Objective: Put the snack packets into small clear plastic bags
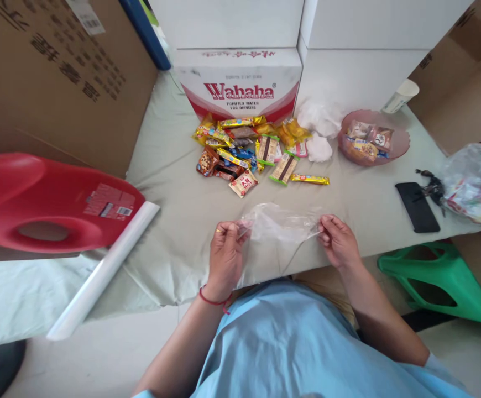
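Both hands hold a clear plastic bag (pixel 280 232) above the near edge of the table. My left hand (pixel 225 255) pinches the bag's left top corner, fingers closed. My right hand (pixel 338 239) pinches the right top corner, and the bag hangs stretched between them. A pile of wrapped snacks (pixel 251 149) lies on the pale green table cloth (pixel 182 215) beyond the bag, out of reach of either hand.
A pink bowl (pixel 400 145) with snacks stands at the back right, near a paper cup (pixel 400 95). A black phone (pixel 417 207) and keys (pixel 431 187) lie to the right, beside a filled plastic bag (pixel 475 185). A roll of bags (pixel 103 271), a red jug (pixel 41 202), cardboard boxes (pixel 58 77), a Wahaha box (pixel 240 83), a green stool (pixel 439 279).
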Demonstrator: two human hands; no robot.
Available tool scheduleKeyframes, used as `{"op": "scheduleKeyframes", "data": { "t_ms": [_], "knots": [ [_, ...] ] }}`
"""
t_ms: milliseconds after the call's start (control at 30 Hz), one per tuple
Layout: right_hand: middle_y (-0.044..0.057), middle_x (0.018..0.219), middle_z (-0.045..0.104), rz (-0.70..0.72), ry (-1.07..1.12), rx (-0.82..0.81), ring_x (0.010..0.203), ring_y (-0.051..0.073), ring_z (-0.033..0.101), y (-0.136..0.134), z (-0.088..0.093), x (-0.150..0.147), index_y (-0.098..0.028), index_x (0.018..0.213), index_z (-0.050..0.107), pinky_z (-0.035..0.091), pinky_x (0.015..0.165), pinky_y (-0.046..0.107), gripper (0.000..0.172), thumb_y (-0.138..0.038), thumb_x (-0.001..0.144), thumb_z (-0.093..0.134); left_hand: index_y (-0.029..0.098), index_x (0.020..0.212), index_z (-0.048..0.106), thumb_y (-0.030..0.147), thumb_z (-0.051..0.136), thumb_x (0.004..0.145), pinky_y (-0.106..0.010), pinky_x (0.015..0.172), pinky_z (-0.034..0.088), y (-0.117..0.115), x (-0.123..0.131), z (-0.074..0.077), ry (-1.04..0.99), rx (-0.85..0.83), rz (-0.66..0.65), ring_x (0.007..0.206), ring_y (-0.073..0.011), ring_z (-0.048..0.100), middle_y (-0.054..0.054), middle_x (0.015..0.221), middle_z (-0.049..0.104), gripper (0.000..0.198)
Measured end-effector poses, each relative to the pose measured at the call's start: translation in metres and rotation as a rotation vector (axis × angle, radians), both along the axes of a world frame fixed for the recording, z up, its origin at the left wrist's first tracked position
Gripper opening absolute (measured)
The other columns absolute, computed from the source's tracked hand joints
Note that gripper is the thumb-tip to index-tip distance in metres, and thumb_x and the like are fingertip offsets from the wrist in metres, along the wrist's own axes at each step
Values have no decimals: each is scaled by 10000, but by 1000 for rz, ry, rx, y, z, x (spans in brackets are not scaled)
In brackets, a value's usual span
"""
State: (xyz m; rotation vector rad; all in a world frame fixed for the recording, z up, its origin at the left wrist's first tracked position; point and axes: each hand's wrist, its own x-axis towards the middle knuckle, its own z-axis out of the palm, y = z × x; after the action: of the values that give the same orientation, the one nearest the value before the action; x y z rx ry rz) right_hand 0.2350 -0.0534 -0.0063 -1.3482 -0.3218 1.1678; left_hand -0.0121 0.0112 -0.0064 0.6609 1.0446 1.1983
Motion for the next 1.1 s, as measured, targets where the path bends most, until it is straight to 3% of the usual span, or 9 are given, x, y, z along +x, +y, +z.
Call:
{"op": "scheduleKeyframes", "data": {
  "t_ms": [133, 267, 467, 667, 767, 833, 900, 967, 1100],
  "knots": [
    [-68, 655, 530, 42, 4, -12, 443, 23, 313, -4, -4, 8, -206, 775, 628, 202, 384, 180, 465, -510, 652, 958, 242, 871, 540, 534, 862, 796, -281, 782, 566, 8, -10, -3, 24, -27, 42, 801, -138, 714, 19, 876, 720, 441],
    [-55, 675, 550, 94, -105, -36, 460, 47, 351, -4, -8, 22, -213, 803, 636, 236, 403, 199, 450, -537, 685, 925, 236, 871, 532, 531, 877, 778, -272, 756, 568, 11, -17, -7, 21, -67, 21, 804, -150, 739, 13, 842, 731, 463],
    [3, 787, 651, -109, -806, 6, 598, 133, 484, -12, 14, 25, -228, 1021, 712, 386, 531, 263, 337, -549, 923, 726, 227, 873, 535, 533, 889, 774, -308, 803, 604, 5, -14, -7, -6, -84, -24, 858, -163, 759, 17, 881, 721, 478],
    [34, 850, 704, 281, -1017, 206, 691, 170, 588, 15, 43, -13, -236, 957, 750, 485, 681, 318, 256, -434, 1026, 603, 216, 857, 564, 579, 860, 799, -323, 839, 611, -2, -8, -2, 56, -12, -67, 846, -149, 739, -2, 916, 717, 473],
    [69, 1008, 735, 385, -1116, 203, 733, 171, 616, 43, 34, -22, -226, 1037, 765, 510, 742, 329, 210, -378, 998, 626, 218, 862, 576, 584, 846, 811, -323, 835, 609, -6, -8, -2, 80, 23, -87, 834, -144, 725, -3, 933, 713, 458],
    [86, 1097, 739, 569, -1129, 177, 793, 187, 643, 57, 23, -25, -225, 1103, 774, 520, 787, 341, 225, -335, 910, 737, 218, 854, 576, 572, 842, 815, -315, 837, 601, -7, -9, -4, 77, 34, -74, 847, -141, 721, -3, 950, 710, 445],
    [79, 1046, 734, 732, -1110, 153, 813, 197, 649, 63, 10, -31, -223, 1066, 790, 515, 793, 342, 224, -260, 845, 785, 221, 860, 562, 529, 841, 815, -302, 825, 591, -5, -9, -7, 55, -3, -26, 883, -149, 731, 1, 959, 708, 418],
    [63, 941, 705, 768, -1064, 174, 781, 187, 634, 59, 1, -40, -223, 975, 798, 501, 759, 327, 122, -218, 869, 739, 227, 871, 533, 465, 829, 809, -292, 787, 582, -1, -9, -12, 20, -87, 40, 882, -157, 739, 12, 920, 702, 385],
    [49, 913, 684, 610, -856, 307, 688, 153, 578, 38, -4, -58, -244, 955, 787, 485, 671, 302, 143, -334, 953, 676, 238, 862, 481, 356, 749, 810, -237, 636, 509, 14, -6, -22, -10, -190, 191, 664, -108, 643, 50, 769, 632, 298]
  ]
}}
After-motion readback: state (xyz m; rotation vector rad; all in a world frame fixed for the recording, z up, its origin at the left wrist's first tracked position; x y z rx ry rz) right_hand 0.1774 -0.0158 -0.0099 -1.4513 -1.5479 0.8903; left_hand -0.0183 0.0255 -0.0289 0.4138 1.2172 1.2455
